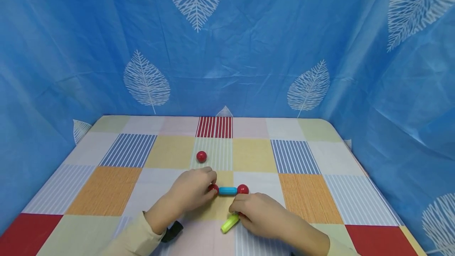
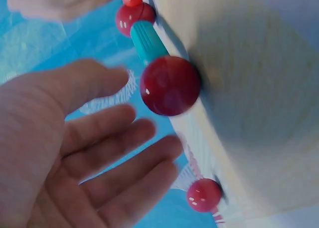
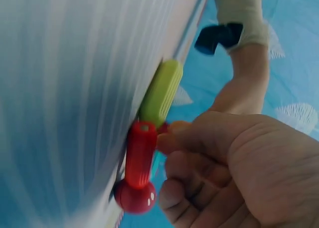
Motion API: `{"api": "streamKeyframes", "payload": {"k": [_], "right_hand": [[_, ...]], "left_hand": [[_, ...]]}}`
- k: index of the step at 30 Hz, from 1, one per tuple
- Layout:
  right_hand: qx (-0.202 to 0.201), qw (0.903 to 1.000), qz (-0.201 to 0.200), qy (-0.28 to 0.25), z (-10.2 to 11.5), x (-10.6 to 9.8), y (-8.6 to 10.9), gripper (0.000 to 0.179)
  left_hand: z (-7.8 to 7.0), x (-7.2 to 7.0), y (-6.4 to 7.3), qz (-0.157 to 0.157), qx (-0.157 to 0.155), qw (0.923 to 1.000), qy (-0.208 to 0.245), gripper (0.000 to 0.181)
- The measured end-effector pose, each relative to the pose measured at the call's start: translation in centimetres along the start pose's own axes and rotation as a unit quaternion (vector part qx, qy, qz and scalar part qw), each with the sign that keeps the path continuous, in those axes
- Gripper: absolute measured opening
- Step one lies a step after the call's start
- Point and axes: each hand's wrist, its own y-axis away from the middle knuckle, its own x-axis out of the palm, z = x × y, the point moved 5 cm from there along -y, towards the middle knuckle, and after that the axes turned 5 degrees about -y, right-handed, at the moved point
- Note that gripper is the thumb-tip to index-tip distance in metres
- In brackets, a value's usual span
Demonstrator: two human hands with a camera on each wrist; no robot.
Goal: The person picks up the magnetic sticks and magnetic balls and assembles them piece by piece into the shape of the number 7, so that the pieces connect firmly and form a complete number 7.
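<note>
A blue stick [image 1: 228, 191] joins two red balls in a row; one is the right-hand ball [image 1: 243, 189]. My left hand [image 1: 193, 189] curves loosely beside the left ball [image 2: 170, 86]; in the left wrist view its fingers stand apart from that ball. A red stick [image 3: 140, 153] runs from the right-hand ball toward me, mostly hidden by my hand in the head view. My right hand [image 1: 261, 214] has its thumb and forefinger at the upper end of a yellow-green stick [image 1: 230, 223], pinching it beside the red stick. The other right fingers are curled.
A loose red ball [image 1: 201, 156] lies beyond my left hand. The table has a patchwork cloth [image 1: 106, 191], and a blue curtain [image 1: 249, 70] with white leaves surrounds its back and sides. A dark strap piece [image 1: 172, 231] sticks out at my left sleeve.
</note>
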Motion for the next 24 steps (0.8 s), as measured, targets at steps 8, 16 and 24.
{"api": "streamKeyframes", "payload": {"k": [8, 16, 24], "right_hand": [[-0.015, 0.9998, 0.009, -0.002, -1.5, -0.4, 0.7, 0.025], [-0.010, 0.9983, 0.058, 0.007, -2.2, 0.1, 0.2, 0.024], [-0.017, 0.9972, 0.070, 0.022, -2.6, 0.1, 0.0, 0.018]], "left_hand": [[-3.5, 0.2, 1.0, 0.031, 0.007, 0.9979, 0.057, 0.024], [-4.7, 2.1, 1.5, 0.128, -0.022, 0.9858, 0.106, 0.030], [-5.0, 3.1, 1.4, 0.141, -0.040, 0.9800, 0.134, 0.026]]}}
